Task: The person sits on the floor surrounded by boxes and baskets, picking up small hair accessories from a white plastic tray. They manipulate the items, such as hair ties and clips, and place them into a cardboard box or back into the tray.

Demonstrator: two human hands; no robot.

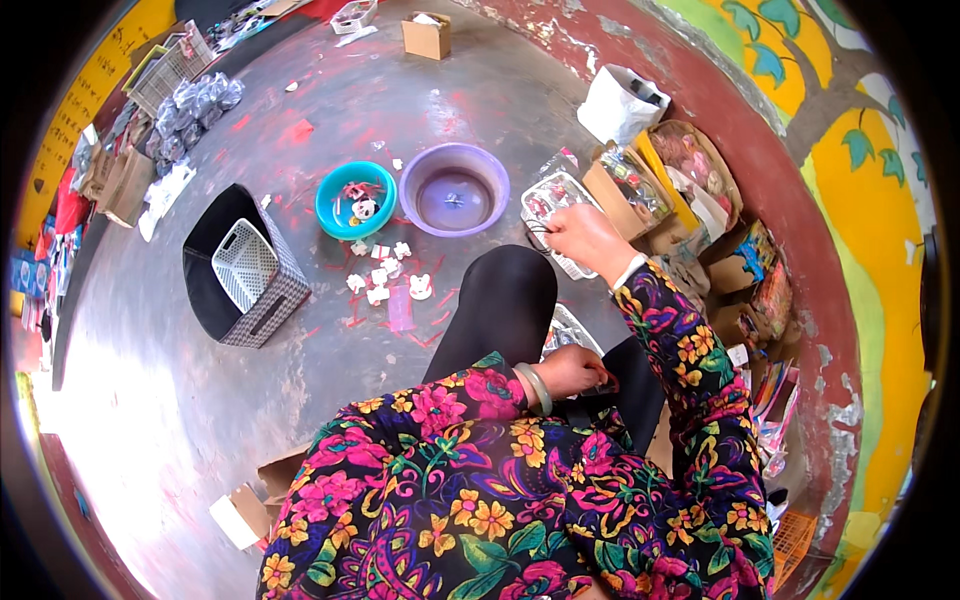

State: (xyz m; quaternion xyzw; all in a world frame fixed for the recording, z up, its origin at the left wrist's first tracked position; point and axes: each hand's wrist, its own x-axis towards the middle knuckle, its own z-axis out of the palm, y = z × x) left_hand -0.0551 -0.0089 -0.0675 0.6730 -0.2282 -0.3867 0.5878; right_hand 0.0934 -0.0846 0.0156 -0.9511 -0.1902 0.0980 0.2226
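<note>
My right hand [583, 238] reaches out over a white plastic basket [577, 270] with small red and clear items in it. Its fingers are pinched on a thin dark cord [538, 228] that shows at their left. My left hand [570, 371], with a bangle at the wrist, is closed low between my knees. A small reddish-brown piece [606, 378] shows at its fingertips, too hidden to name. Just beyond that hand, a second white basket [572, 325] is partly covered by my leg.
Ahead stand a teal basin [330, 222] with small items and a purple basin [487, 222]. White figure-shaped pieces [378, 295] lie on the floor. A dark box [262, 325] holding a white basket is at left. Open cartons [612, 195] and a white bag [615, 105] line the right wall.
</note>
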